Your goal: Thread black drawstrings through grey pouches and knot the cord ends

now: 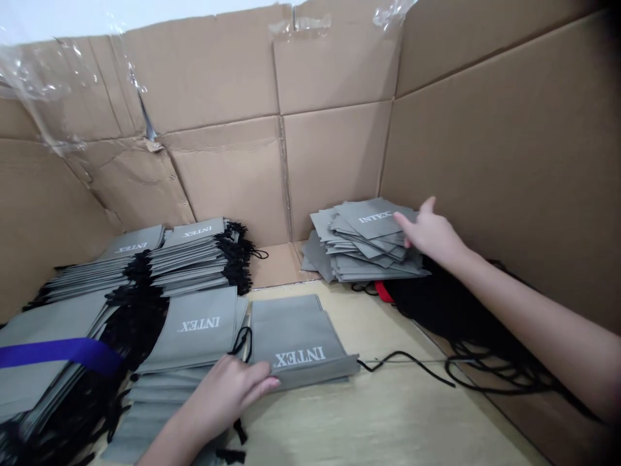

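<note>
Left hand [220, 391] at 6 o'clock lies flat on a grey non-woven drawstring bag [298, 343] printed INTEX, grip apart, fingers [264, 383] resting on its near edge, not clamped. That bag sits mid-view on a pale worktop [378, 414], its black cord [407, 357] trailing toward 3 o'clock. Right hand [429, 233] is out at 2 o'clock, grip apart, fingertips [400, 220] at the edge of a loose pile of grey bags [369, 246], can't tell if they touch. Tidy stacks of grey bags [189, 255] fill 9 to 10 o'clock, a purple strap [58, 355] lying across the nearest one at 9. Cardboard box walls [334, 155] rise behind everything. Step in hand, my call: settling the one bag flat while reaching for the pile. Next move calls for a pinch on a loose bag, nothing clamped on either side right now
</note>
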Demonstrator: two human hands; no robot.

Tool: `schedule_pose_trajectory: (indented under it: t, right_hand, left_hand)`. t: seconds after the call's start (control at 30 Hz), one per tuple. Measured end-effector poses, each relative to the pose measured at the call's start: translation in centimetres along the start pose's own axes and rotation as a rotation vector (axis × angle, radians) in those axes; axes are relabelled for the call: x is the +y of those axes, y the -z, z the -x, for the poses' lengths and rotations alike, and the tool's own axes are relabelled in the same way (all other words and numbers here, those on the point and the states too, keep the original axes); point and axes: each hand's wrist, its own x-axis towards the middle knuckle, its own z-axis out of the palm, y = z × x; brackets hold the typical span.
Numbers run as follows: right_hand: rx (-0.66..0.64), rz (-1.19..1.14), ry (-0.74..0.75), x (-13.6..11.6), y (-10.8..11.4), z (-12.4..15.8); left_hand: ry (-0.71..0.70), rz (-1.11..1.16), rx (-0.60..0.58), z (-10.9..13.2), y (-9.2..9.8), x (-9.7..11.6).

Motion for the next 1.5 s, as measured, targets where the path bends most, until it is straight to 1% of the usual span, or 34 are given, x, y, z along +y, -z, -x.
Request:
schedule_pose_trajectory:
  t: [0.07, 0.1, 0.17, 0.2, 0.27, 0.33, 0.4, 0.47, 0.57, 0.67, 0.73, 0.83, 0.93, 1.03, 1.13, 1.2, 1.23, 1.33, 1.37, 1.43, 1.5]
  right_hand:
    - [0.043, 0.059, -0.033, -2.5, -0.5, 3.4]
    - [-0.005, 0.068, 0.005, -3.9, -0.7, 5.4]
    - [-0.270, 0.028, 0.173, -6.6, -1.2, 9.2]
    - [-0.366, -0.010, 0.233, -7.6, -1.5, 10.9]
    - [-0.512, -0.074, 0.297, -8.9, -1.8, 13.3]
    - [-0.594, -0.125, 0.274, -9.0, -2.0, 14.3]
    - [-0.634, -0.143, 0.239, -8.5, -2.2, 14.3]
    - [-0.617, -0.137, 0.251, -7.7, -2.4, 13.7]
    - [-0.493, -0.109, 0.325, -6.6, -2.7, 12.4]
    - [-0.375, -0.130, 0.406, -5.4, -3.1, 10.9]
    - [-0.339, -0.164, 0.442, -4.3, -3.4, 9.9]
    - [-0.293, -0.182, 0.433, -2.4, -3.8, 8.9]
    - [-0.263, -0.167, 0.419, -0.7, -3.8, 8.5]
    - [-0.294, -0.105, 0.411, 0.1, -3.4, 8.5]
    - [-0.360, -0.041, 0.418, -0.7, -3.0, 8.9]
    - [-0.354, -0.046, 0.454, -2.2, -3.1, 9.5]
    - [-0.357, -0.067, 0.497, -3.2, -3.3, 9.9]
    - [-0.462, -0.154, 0.593, -5.8, -4.6, 11.0]
    - [-0.466, -0.183, 0.605, -6.5, -5.1, 11.3]
    - [-0.495, -0.241, 0.585, -7.3, -6.3, 11.9]
    - [-0.507, -0.298, 0.543, -7.5, -7.1, 12.2]
  left_hand:
    - [0.027, 0.049, -0.010, 0.0, -0.2, -0.2]
    - [0.040, 0.080, -0.019, 0.0, -0.2, -0.3]
    - [0.065, 0.152, -0.031, -0.1, -0.2, -0.5]
    - [0.080, 0.191, -0.036, -0.2, -0.2, -0.5]
    - [0.118, 0.263, -0.035, -0.2, 0.0, -0.5]
    - [0.148, 0.318, -0.022, -0.3, 0.2, -0.3]
    - [0.159, 0.348, -0.006, -0.4, 0.3, -0.2]
    - [0.165, 0.353, -0.001, -0.4, 0.3, -0.2]
    - [0.191, 0.323, 0.002, -0.3, 0.4, -0.4]
    - [0.218, 0.288, 0.018, -0.1, 0.5, -0.8]
    - [0.234, 0.260, 0.025, 0.0, 0.6, -1.3]
    - [0.245, 0.182, 0.042, 0.2, 0.7, -1.9]
    - [0.217, 0.109, 0.068, 0.2, 0.4, -2.5]
    - [0.173, 0.059, 0.109, 0.3, 0.1, -2.9]
    - [0.118, 0.041, 0.136, 0.3, -0.1, -2.9]
    - [0.091, 0.049, 0.125, 0.4, -0.2, -2.7]
    - [0.083, 0.053, 0.117, 0.4, -0.2, -2.6]
    - [0.076, 0.048, 0.102, 0.4, -0.3, -2.4]
    - [0.075, 0.043, 0.099, 0.4, -0.3, -2.3]
    - [0.080, 0.035, 0.092, 0.4, -0.2, -2.2]
    - [0.088, 0.037, 0.080, 0.4, 0.0, -2.2]
